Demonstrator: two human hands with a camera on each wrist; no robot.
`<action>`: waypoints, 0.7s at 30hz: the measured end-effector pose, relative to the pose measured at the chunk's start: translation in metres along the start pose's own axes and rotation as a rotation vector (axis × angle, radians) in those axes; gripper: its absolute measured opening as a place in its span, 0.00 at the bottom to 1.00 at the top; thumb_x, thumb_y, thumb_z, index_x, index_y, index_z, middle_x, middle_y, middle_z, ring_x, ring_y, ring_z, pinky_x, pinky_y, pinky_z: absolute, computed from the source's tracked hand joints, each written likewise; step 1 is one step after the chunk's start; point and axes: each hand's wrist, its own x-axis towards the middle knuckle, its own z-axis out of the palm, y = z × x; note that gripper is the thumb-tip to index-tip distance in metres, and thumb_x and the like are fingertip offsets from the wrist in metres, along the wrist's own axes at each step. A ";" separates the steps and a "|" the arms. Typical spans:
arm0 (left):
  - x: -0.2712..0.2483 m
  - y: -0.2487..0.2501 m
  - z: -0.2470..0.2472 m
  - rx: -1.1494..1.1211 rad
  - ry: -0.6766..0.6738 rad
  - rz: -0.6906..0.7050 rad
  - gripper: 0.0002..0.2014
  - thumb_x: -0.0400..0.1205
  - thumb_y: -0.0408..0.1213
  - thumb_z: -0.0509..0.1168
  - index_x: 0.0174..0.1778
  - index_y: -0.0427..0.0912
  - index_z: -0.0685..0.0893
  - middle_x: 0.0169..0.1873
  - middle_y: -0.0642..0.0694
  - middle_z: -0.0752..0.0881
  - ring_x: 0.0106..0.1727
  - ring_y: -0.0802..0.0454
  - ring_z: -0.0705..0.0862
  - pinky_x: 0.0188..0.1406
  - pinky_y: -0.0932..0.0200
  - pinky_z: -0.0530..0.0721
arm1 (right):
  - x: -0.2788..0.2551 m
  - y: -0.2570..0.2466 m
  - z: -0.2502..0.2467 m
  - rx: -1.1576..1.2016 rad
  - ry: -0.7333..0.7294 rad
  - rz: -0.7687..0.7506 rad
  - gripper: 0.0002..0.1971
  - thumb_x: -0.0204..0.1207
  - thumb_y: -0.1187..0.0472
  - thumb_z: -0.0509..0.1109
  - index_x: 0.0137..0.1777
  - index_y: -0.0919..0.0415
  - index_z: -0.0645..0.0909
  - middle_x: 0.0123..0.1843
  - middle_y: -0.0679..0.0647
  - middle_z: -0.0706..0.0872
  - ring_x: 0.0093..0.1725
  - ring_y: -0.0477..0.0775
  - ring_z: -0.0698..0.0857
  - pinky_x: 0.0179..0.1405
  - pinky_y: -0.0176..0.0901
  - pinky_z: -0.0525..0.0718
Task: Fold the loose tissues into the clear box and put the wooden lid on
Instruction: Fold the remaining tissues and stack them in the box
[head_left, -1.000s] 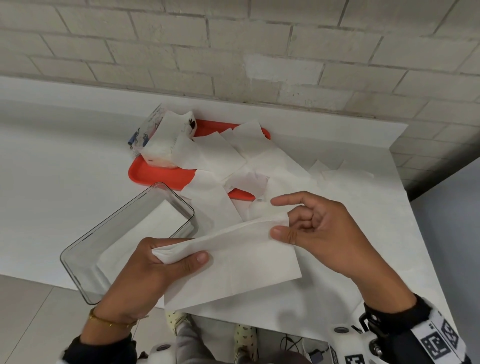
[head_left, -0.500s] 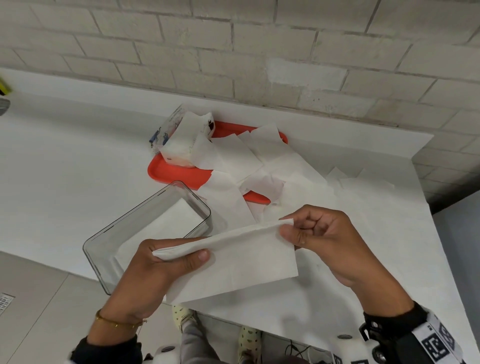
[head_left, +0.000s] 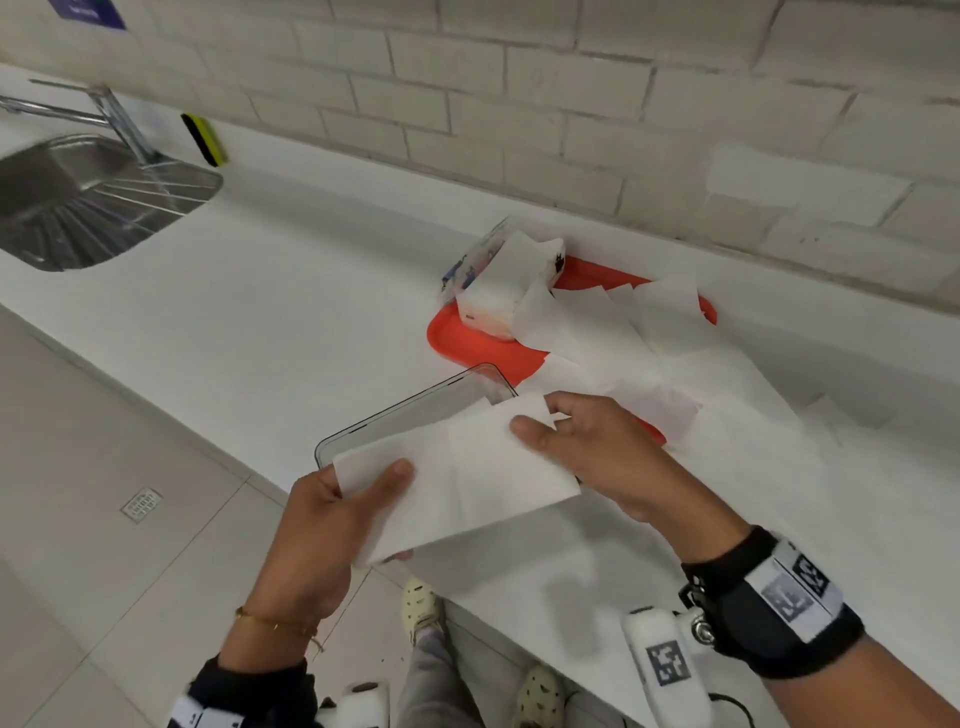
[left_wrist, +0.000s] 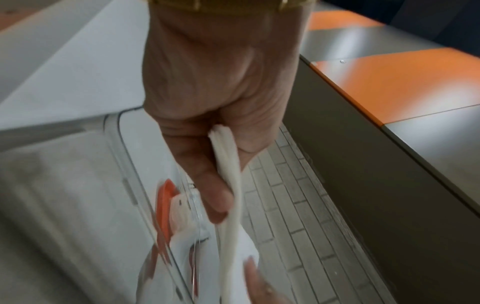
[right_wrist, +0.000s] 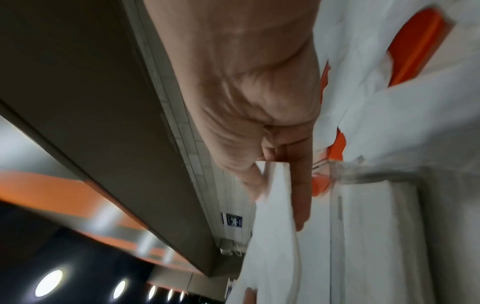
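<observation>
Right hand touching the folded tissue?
Touching. Head view: right hand pinches the folded tissue at its far corner; right wrist view shows the tissue edge between thumb and fingers.

The left hand (head_left: 332, 525) pinched one end of the folded tissue (head_left: 457, 467) between thumb and fingers, wrist bent upward, while the right hand (head_left: 597, 452) gripped the opposite end with its thumb on top and its fingers curled under, both forearms reaching forward.
</observation>
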 end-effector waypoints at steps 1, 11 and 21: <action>0.006 -0.001 -0.006 0.027 0.058 0.001 0.09 0.82 0.34 0.77 0.49 0.29 0.91 0.39 0.34 0.93 0.34 0.40 0.91 0.26 0.50 0.87 | 0.014 0.000 0.004 -0.069 -0.037 -0.015 0.11 0.82 0.51 0.79 0.61 0.52 0.89 0.50 0.54 0.97 0.51 0.53 0.95 0.61 0.52 0.91; 0.050 -0.017 -0.015 0.754 0.232 0.165 0.23 0.81 0.27 0.75 0.68 0.51 0.76 0.40 0.46 0.88 0.28 0.46 0.90 0.34 0.48 0.90 | 0.096 -0.010 0.039 -0.846 -0.068 0.006 0.20 0.85 0.62 0.71 0.33 0.56 0.67 0.45 0.50 0.81 0.44 0.56 0.79 0.30 0.37 0.67; 0.063 -0.014 -0.001 1.145 0.154 0.040 0.13 0.79 0.23 0.65 0.54 0.43 0.83 0.45 0.44 0.80 0.40 0.46 0.78 0.37 0.58 0.74 | 0.102 0.003 0.070 -1.162 -0.036 -0.033 0.10 0.86 0.69 0.66 0.64 0.67 0.83 0.68 0.64 0.86 0.62 0.66 0.89 0.47 0.43 0.74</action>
